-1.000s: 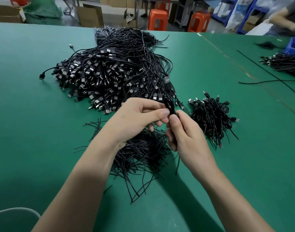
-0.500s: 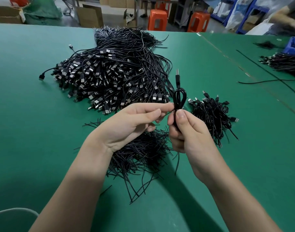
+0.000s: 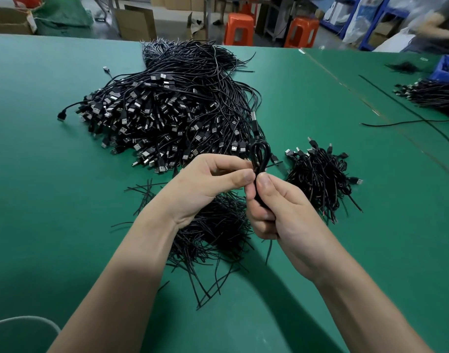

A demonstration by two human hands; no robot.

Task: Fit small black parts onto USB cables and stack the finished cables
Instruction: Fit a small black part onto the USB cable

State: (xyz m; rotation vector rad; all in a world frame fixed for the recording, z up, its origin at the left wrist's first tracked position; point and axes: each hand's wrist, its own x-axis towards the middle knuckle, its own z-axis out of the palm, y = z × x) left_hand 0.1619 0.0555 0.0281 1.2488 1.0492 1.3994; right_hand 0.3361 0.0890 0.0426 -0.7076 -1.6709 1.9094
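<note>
We hold a looped cable (image 3: 260, 154) above the counter (image 3: 40, 205): right hand (image 3: 282, 215) grips it, left hand (image 3: 208, 187) fingers (image 3: 243, 178) pinch its waist. Probably mid-fitting; next it goes to the small pile (image 3: 320, 179).

Left hand (image 3: 205, 186), right hand (image 3: 284, 210), fingers (image 3: 259, 217) curled.

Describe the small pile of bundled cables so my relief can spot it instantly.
Start at the big heap of USB cables in the middle of the green table. To the right of its near edge, beyond the right hand, lies the small pile. Unlike the heap's long loose cables, its cables are folded into short bundles with plugs sticking out.
</note>
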